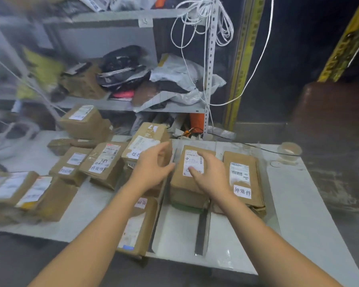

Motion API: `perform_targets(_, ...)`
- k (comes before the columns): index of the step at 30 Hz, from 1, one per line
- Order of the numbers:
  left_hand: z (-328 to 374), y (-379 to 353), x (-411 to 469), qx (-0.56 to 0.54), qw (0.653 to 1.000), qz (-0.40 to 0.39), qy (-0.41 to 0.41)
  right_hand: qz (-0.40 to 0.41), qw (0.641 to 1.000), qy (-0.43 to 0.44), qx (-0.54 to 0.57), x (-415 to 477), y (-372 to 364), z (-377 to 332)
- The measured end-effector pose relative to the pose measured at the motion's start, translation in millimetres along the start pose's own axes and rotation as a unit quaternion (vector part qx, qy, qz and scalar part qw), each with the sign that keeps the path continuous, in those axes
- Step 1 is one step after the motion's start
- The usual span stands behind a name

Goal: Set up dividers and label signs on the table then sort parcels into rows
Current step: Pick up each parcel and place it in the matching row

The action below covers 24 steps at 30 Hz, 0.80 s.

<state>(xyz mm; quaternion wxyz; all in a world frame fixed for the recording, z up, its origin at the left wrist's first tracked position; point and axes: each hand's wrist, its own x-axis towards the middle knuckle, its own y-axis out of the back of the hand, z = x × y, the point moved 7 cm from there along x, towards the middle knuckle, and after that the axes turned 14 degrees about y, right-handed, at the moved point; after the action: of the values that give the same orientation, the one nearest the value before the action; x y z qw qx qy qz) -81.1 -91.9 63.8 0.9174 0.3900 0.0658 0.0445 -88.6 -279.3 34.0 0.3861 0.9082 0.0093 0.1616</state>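
Left hand hovers loosely curled, empty; right hand rests flat on rectangular brown cardboard parcel.

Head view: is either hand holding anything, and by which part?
Nothing is gripped. The right hand lies on the top face of the middle parcel, fingertips on its shipping label. The left hand hovers beside it, loosely curled and empty.

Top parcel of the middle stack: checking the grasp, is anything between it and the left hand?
Nothing visible. The left hand hovers open beside the parcel, over the dark divider along its left edge; the right hand rests on its label.
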Motion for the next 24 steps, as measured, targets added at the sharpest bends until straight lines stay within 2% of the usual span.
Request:
perform_targets(3,-9.0,56.8,-7.0,0.124,0.988,0.088,0.007,-0.035,0.996,0.074,-0.044,14.4,-5.8,-46.5)
perform_targets(6,-25.0,101.2,-10.9,0.219,0.968,0.119,0.015,-0.048,0.988,0.128,-0.073,28.8,-24.7,-90.4)
perform_targets(13,-99.3,189.1,-6.5,0.281,0.941,0.172,0.075,-0.101,0.968,0.197,-0.122,54.9,-103.4,-184.8)
perform_targets(17,-155.4,239.3,14.5,0.306,0.93,0.187,0.085,-0.118,0.959,0.213,-0.143,74.5,-159.7,-228.8)
perform_targets(20,-202.5,275.3,36.9,0.329,0.923,0.188,0.069,-0.125,0.962,0.188,-0.157,90.3,-200.2,-256.6)
perform_targets(24,-263.9,311.8,66.4,0.323,0.93,0.162,0.061,-0.149,0.963,0.145,-0.172,106.8,-251.3,-285.1)
